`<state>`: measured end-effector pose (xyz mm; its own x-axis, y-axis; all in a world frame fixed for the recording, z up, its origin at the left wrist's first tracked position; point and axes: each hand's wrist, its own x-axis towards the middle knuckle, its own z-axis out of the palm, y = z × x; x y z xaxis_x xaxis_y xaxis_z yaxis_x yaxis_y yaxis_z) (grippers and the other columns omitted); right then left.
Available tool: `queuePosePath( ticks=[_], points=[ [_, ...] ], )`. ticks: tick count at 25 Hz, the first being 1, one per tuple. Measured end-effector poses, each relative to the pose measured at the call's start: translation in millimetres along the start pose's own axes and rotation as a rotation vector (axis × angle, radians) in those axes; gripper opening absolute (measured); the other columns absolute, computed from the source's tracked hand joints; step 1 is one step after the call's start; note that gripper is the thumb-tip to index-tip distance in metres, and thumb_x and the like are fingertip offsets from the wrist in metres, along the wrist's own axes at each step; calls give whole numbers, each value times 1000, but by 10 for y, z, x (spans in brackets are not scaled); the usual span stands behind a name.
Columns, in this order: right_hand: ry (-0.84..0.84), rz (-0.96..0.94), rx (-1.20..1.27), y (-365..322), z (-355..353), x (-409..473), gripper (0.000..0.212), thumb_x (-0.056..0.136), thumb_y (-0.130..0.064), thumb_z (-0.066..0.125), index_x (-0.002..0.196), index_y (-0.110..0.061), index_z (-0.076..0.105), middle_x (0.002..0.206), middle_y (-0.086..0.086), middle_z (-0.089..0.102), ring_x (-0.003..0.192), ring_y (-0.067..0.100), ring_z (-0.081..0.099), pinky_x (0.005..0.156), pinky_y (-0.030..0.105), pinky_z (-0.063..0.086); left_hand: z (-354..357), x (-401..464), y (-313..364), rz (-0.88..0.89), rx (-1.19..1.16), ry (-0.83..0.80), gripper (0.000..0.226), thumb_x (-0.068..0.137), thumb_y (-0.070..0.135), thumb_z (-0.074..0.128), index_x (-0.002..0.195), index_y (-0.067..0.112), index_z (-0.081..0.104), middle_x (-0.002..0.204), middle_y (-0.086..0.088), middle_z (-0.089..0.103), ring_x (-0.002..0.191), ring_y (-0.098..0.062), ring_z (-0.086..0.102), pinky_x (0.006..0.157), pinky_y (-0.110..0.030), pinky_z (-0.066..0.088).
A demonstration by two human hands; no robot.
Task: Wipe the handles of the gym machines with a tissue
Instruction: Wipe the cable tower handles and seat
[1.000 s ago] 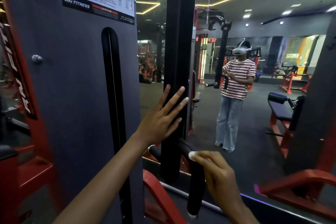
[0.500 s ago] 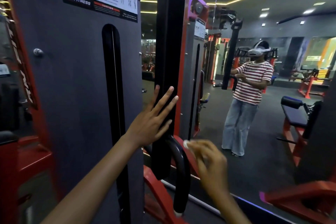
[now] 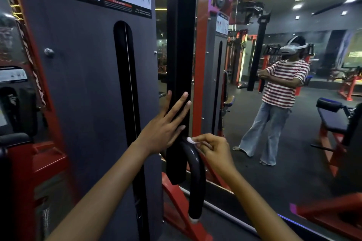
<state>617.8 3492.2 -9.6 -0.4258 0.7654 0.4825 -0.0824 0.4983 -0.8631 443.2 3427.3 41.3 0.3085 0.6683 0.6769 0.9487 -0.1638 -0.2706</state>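
Note:
A curved black handle (image 3: 195, 178) hangs from a black upright post (image 3: 179, 45) of the gym machine, in the centre of the view. My right hand (image 3: 213, 152) pinches a small white tissue (image 3: 190, 140) and holds it against the top bend of the handle. My left hand (image 3: 166, 125) lies flat with straight, spread fingers on the black post just above the handle.
The machine's grey shroud (image 3: 88, 84) with a slot and an instruction sticker fills the left. A wall mirror (image 3: 293, 143) on the right reflects a person in a striped shirt, a bench and red frames. Red frame bars (image 3: 176, 201) run below the handle.
My right hand with the tissue has slid up the handle from its middle to its top bend. My left hand stays flat on the post. The view has shifted right.

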Motion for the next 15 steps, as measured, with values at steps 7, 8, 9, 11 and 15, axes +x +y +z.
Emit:
queuePosePath(
  ticks=[7, 8, 9, 11, 15],
  points=[
    [181, 104, 322, 305, -34, -729, 24, 81, 12, 59, 73, -7, 71, 81, 0, 73, 77, 7, 65, 68, 14, 49, -4, -19, -24, 18, -10, 21, 63, 99, 28, 44, 150, 7, 13, 159, -10, -1, 143, -42, -11, 84, -34, 56],
    [185, 98, 340, 364, -29, -802, 27, 80, 11, 60, 69, -10, 72, 82, 2, 73, 78, 9, 66, 69, 15, 50, -2, -26, -27, 14, -10, 24, 63, 99, 28, 43, 150, 7, 13, 159, -10, -1, 143, -42, -11, 86, -34, 56],
    [168, 89, 337, 417, -25, -856, 32, 80, 13, 59, 67, -14, 72, 84, 4, 73, 79, 10, 66, 69, 16, 50, -3, -33, -27, 8, -8, 25, 63, 99, 28, 43, 150, 7, 13, 159, -10, -1, 143, -42, -11, 90, -35, 54],
    [103, 79, 288, 495, -43, -935, 41, 81, 16, 57, 65, -18, 71, 86, 5, 73, 78, 11, 66, 68, 18, 49, -3, -41, -33, 6, 1, 28, 63, 99, 28, 44, 150, 7, 13, 159, -11, 0, 142, -42, -12, 97, -37, 48],
    [84, -15, 79, 360, -179, -859, 42, 81, 19, 55, 74, -19, 73, 84, 2, 71, 85, 13, 67, 76, 23, 50, 28, -48, -86, 31, 74, 37, 63, 99, 33, 42, 150, 8, 13, 159, -10, 1, 143, -42, -9, 108, -39, 33]
  ],
)
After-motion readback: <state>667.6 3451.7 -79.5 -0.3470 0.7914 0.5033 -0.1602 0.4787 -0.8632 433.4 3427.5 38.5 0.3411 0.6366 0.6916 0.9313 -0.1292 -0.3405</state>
